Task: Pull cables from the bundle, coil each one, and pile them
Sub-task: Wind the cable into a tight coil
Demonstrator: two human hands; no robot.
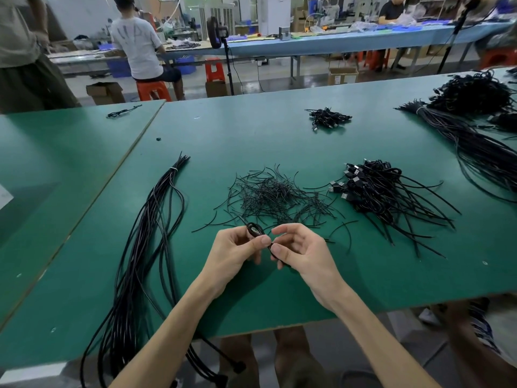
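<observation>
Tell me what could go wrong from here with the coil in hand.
1. The coil is only pinched between the left hand and right hand; a loosened pinch may let it spring open.
2. The short wires lie loose just beyond the hands and could snag in it.
3. The bundle hangs over the near edge of the table and may slide off when pulled.

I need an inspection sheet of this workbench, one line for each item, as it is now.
Surface: green table, seam at left.
Job's things: tied bundle hangs over near edge; coiled pile at right; one cable in hands.
Clutter: heap of short black strands; small black bit.
Hands: left hand and right hand both pinch the cable.
Cables: second bundle far right; small pile beyond.
Surroundings: workers at other benches, orange stools, boxes.
</observation>
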